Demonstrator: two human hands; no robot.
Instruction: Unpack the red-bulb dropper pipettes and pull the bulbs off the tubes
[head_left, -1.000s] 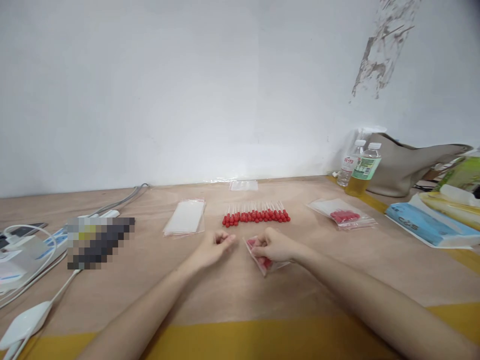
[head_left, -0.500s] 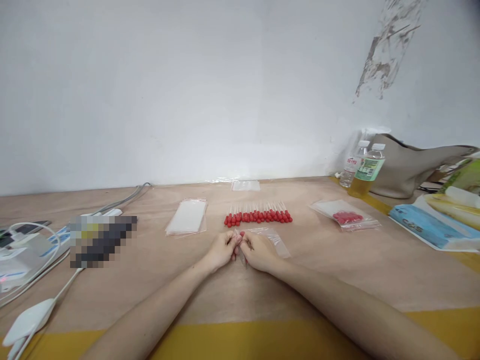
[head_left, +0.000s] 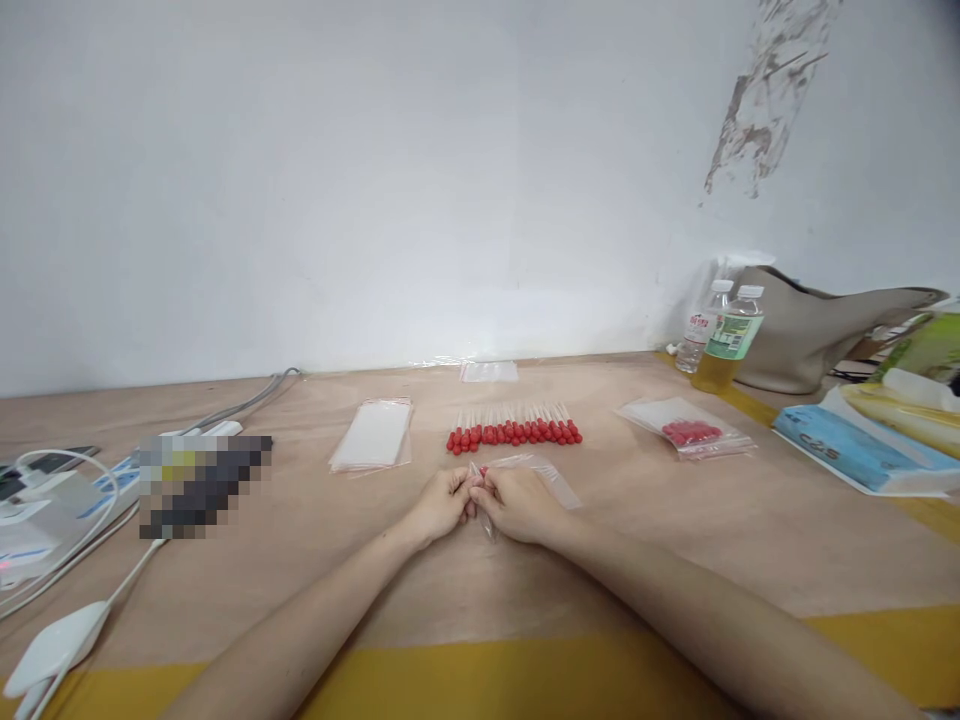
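My left hand (head_left: 444, 502) and my right hand (head_left: 517, 500) meet at the middle of the table, fingers pinched together. Between them is a clear plastic bag (head_left: 489, 528), its lower corner poking out below the fingers. A bit of red shows at the fingertips, mostly hidden. Another clear zip bag (head_left: 559, 482) lies flat, partly under my right hand. Just beyond the hands runs a row of red-headed sticks (head_left: 517, 432) with thin pale stems pointing to the wall.
A stack of clear bags (head_left: 373, 435) lies left. At right, filled bags (head_left: 691, 432) show red pieces. Further right are a tissue pack (head_left: 847, 450), two bottles (head_left: 733, 340) and a grey bag (head_left: 787, 330). Cables and a power strip (head_left: 124, 475) occupy the left side.
The fingers have shifted slightly on the bag, and less red shows between them. The whole view has moved a little; the other things stay in place.
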